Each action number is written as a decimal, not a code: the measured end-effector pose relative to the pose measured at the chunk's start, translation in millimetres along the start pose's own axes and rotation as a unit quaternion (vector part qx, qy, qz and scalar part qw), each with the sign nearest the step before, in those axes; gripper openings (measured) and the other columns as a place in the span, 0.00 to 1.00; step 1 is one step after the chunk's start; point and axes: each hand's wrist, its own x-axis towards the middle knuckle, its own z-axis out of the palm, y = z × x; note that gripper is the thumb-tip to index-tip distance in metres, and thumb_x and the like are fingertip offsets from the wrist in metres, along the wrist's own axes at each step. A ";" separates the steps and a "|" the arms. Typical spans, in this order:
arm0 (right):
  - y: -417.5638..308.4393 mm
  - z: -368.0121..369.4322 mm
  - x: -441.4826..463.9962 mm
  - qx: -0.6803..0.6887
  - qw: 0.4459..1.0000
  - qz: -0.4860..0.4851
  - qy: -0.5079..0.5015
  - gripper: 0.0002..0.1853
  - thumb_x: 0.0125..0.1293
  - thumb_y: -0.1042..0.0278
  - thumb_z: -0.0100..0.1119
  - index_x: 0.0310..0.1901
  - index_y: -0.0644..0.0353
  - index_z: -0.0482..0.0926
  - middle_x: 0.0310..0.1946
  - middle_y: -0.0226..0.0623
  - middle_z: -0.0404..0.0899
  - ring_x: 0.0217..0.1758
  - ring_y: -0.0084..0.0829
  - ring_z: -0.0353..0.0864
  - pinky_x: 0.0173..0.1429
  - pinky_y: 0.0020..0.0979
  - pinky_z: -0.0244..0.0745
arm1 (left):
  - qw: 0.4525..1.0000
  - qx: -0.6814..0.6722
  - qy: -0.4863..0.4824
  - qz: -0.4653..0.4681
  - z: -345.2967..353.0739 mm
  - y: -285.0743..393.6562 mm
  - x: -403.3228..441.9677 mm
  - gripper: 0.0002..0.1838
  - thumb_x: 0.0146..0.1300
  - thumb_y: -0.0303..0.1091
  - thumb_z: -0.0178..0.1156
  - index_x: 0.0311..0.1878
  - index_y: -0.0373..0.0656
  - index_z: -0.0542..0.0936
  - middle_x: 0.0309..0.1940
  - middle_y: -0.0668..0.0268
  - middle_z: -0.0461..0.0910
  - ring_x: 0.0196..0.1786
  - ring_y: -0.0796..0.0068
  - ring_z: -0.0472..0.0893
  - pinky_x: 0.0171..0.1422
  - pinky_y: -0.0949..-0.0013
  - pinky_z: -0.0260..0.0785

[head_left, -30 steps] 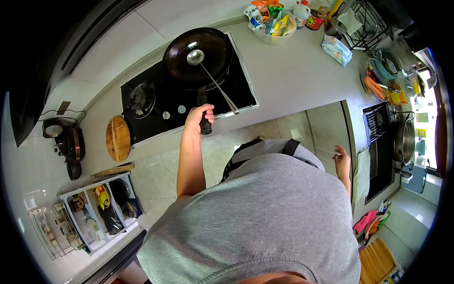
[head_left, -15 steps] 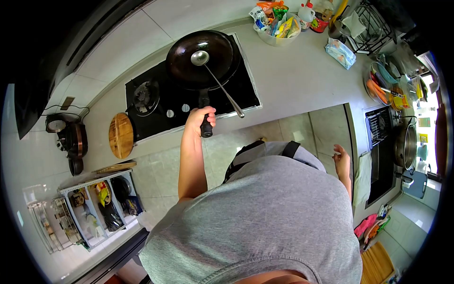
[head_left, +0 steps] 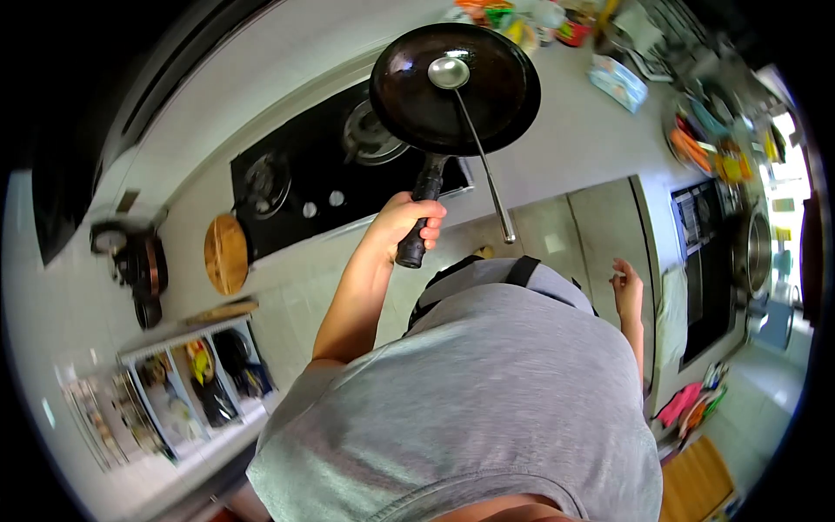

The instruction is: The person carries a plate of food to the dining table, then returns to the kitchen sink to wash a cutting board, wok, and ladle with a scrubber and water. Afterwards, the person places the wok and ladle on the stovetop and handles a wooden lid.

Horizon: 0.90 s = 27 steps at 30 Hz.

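Observation:
My left hand [head_left: 409,228] is closed round the black handle [head_left: 426,187] of a dark wok [head_left: 404,109]. The wok is off its burner, held over the right end of the cooktop and the counter. A metal ladle [head_left: 478,143] lies in the wok, bowl inside, its long handle sticking out over the near rim past my hand. Beside my body on the right, my right hand [head_left: 628,287] hangs with loosely bent fingers, holding nothing that I can see.
The black gas cooktop [head_left: 287,196] shows a bared burner [head_left: 374,135]. A round wooden board [head_left: 226,254] leans at its left. On the right are a tissue pack [head_left: 618,83], a bowl of vegetables [head_left: 691,143] and a metal pot [head_left: 755,252]. A rack [head_left: 187,383] stands lower left.
My left hand has lifted the wok off the burner and carried it to the right, the ladle riding along in it. My right hand stays at my side.

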 end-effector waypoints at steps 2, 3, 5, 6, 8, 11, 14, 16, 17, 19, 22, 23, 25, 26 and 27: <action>9.5 -8.0 -12.9 -0.003 0.999 0.021 0.040 0.23 0.60 0.87 0.45 0.56 0.63 0.77 0.46 0.41 0.81 0.35 0.27 0.82 0.44 0.28 0.80 | 0.998 0.043 -0.033 -0.024 25.4 4.0 8.9 0.08 0.59 0.26 0.61 0.34 0.40 0.71 0.20 0.71 0.69 0.18 0.83 0.67 0.21 0.74 0.61; 9.3 -10.0 -19.4 -0.004 0.999 0.023 0.047 0.23 0.60 0.88 0.46 0.56 0.63 0.77 0.46 0.40 0.81 0.36 0.27 0.82 0.44 0.29 0.80 | 0.997 0.058 -0.046 -0.030 38.9 6.8 12.1 0.08 0.59 0.26 0.61 0.35 0.40 0.71 0.20 0.71 0.69 0.17 0.83 0.67 0.21 0.74 0.61; 13.9 -14.9 -35.8 0.006 0.997 0.039 0.074 0.23 0.58 0.86 0.48 0.55 0.61 0.77 0.47 0.41 0.82 0.37 0.29 0.81 0.45 0.30 0.78 | 0.992 0.088 -0.077 -0.051 64.0 7.9 24.4 0.07 0.59 0.26 0.61 0.35 0.41 0.71 0.20 0.71 0.69 0.17 0.83 0.67 0.21 0.75 0.61; 16.2 -16.8 -45.2 0.014 0.994 0.052 0.095 0.23 0.56 0.84 0.50 0.55 0.60 0.78 0.47 0.42 0.83 0.36 0.30 0.80 0.45 0.31 0.77 | 0.989 0.111 -0.085 -0.058 76.4 7.8 30.8 0.07 0.59 0.26 0.61 0.36 0.40 0.71 0.20 0.71 0.69 0.17 0.83 0.67 0.21 0.75 0.61; 22.9 -25.8 -64.4 0.051 0.986 0.108 0.114 0.23 0.56 0.84 0.50 0.55 0.59 0.78 0.48 0.42 0.83 0.38 0.33 0.81 0.47 0.32 0.77 | 0.982 0.142 -0.105 -0.075 110.7 10.9 40.3 0.07 0.60 0.25 0.60 0.37 0.40 0.71 0.20 0.70 0.69 0.17 0.83 0.67 0.21 0.75 0.61; 5.5 -58.7 -95.9 0.037 0.975 0.131 0.177 0.23 0.57 0.83 0.50 0.55 0.58 0.78 0.48 0.42 0.82 0.39 0.36 0.81 0.47 0.33 0.77 | 0.967 0.188 -0.137 -0.108 161.4 5.8 59.2 0.07 0.59 0.25 0.60 0.36 0.40 0.70 0.20 0.67 0.69 0.17 0.80 0.68 0.20 0.72 0.64; -18.0 -92.0 -101.1 0.020 0.971 0.164 0.172 0.22 0.58 0.83 0.51 0.54 0.58 0.78 0.48 0.42 0.82 0.39 0.37 0.81 0.46 0.33 0.77 | 0.950 0.211 -0.160 -0.165 204.0 10.5 89.6 0.07 0.60 0.26 0.60 0.37 0.40 0.71 0.21 0.67 0.69 0.17 0.81 0.67 0.20 0.73 0.63; -10.1 -113.9 -106.4 0.043 0.963 0.161 0.213 0.22 0.58 0.82 0.51 0.55 0.58 0.78 0.48 0.41 0.82 0.38 0.35 0.81 0.46 0.32 0.77 | 0.935 0.232 -0.181 -0.197 235.7 0.7 109.1 0.06 0.60 0.26 0.59 0.36 0.40 0.71 0.21 0.68 0.69 0.17 0.81 0.67 0.20 0.73 0.63; -1.8 -127.8 -110.9 0.043 0.958 0.173 0.222 0.22 0.58 0.82 0.51 0.55 0.58 0.78 0.48 0.41 0.82 0.38 0.35 0.81 0.46 0.32 0.77 | 0.926 0.243 -0.193 -0.216 255.0 -4.1 115.1 0.06 0.60 0.26 0.59 0.36 0.40 0.71 0.21 0.68 0.69 0.17 0.81 0.67 0.20 0.74 0.63; 20.8 -151.8 -118.9 0.093 0.934 0.168 0.301 0.21 0.58 0.81 0.53 0.54 0.58 0.78 0.46 0.39 0.83 0.36 0.31 0.80 0.45 0.30 0.77 | 0.908 0.275 -0.210 -0.235 292.4 -19.8 122.6 0.05 0.59 0.25 0.59 0.36 0.40 0.72 0.20 0.68 0.69 0.17 0.81 0.68 0.20 0.74 0.63; 84.9 -195.6 -136.7 0.147 0.908 0.192 0.343 0.20 0.59 0.81 0.53 0.54 0.57 0.79 0.45 0.37 0.84 0.35 0.27 0.80 0.44 0.28 0.77 | 0.885 0.317 -0.231 -0.252 355.4 -61.2 125.1 0.05 0.59 0.25 0.59 0.36 0.39 0.72 0.20 0.68 0.70 0.17 0.81 0.68 0.20 0.73 0.63; 109.5 -213.2 -137.7 0.161 0.898 0.194 0.361 0.20 0.59 0.81 0.53 0.53 0.58 0.80 0.44 0.37 0.85 0.35 0.26 0.81 0.44 0.28 0.77 | 0.879 0.323 -0.243 -0.253 372.6 -78.9 130.3 0.05 0.59 0.25 0.59 0.35 0.39 0.72 0.20 0.67 0.70 0.17 0.80 0.68 0.21 0.72 0.64; 156.3 -255.3 -137.3 0.136 0.894 0.183 0.386 0.19 0.59 0.81 0.53 0.52 0.59 0.80 0.44 0.37 0.85 0.37 0.27 0.82 0.45 0.28 0.78 | 0.875 0.325 -0.249 -0.260 407.4 -117.5 134.5 0.05 0.58 0.25 0.59 0.35 0.39 0.72 0.20 0.67 0.70 0.17 0.80 0.68 0.21 0.71 0.64; 182.9 -281.0 -137.2 0.109 0.891 0.167 0.407 0.19 0.59 0.81 0.53 0.51 0.60 0.81 0.44 0.37 0.85 0.39 0.27 0.83 0.46 0.28 0.78 | 0.873 0.324 -0.254 -0.261 428.2 -140.5 136.1 0.06 0.58 0.25 0.59 0.35 0.38 0.72 0.20 0.67 0.70 0.17 0.79 0.68 0.21 0.71 0.64; 214.6 -302.1 -133.9 0.107 0.882 0.157 0.431 0.18 0.59 0.80 0.53 0.50 0.60 0.81 0.44 0.38 0.85 0.43 0.29 0.85 0.49 0.28 0.78 | 0.868 0.327 -0.263 -0.266 446.3 -161.9 138.5 0.06 0.58 0.25 0.60 0.34 0.39 0.72 0.20 0.67 0.70 0.17 0.80 0.68 0.21 0.71 0.64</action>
